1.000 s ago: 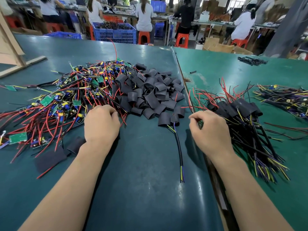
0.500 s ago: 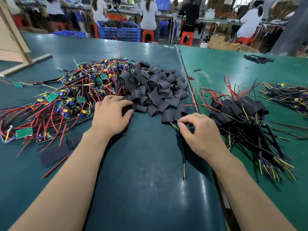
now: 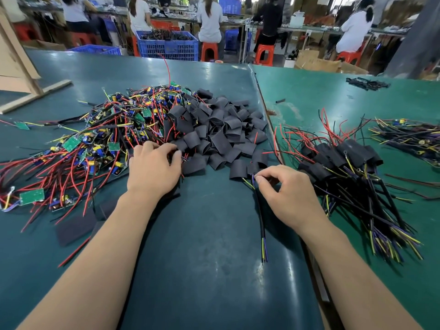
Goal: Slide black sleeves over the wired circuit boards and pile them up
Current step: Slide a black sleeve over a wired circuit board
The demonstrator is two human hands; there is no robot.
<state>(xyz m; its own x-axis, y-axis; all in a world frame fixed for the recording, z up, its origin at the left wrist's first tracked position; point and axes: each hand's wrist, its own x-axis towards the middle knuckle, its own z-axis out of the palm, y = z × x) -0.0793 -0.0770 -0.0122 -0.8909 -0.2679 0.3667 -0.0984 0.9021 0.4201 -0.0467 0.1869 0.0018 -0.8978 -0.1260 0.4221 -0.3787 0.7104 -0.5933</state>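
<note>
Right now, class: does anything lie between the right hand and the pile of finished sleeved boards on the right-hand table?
Nothing visible blocks it. The right hand, pinching wires of a cable at the sleeve heap's edge, has only bare mat and the seam between the tables between it and the finished pile.

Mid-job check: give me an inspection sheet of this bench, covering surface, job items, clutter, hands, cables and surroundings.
Surface: dark teal bench mat; a lighter green table abuts it on the right.
Job's things: heap of loose black sleeves at centre; tangle of green wired circuit boards on the left; pile of sleeved boards on the right.
Clutter: flat black pads near the left forearm.
Hands: left hand reaches into the heap edge, grip hidden; right hand pinches a black cable.
Cables: that cable trails toward the viewer, yellow and purple ends bare.
Surroundings: seated workers, blue plastic crate, orange stools.
</note>
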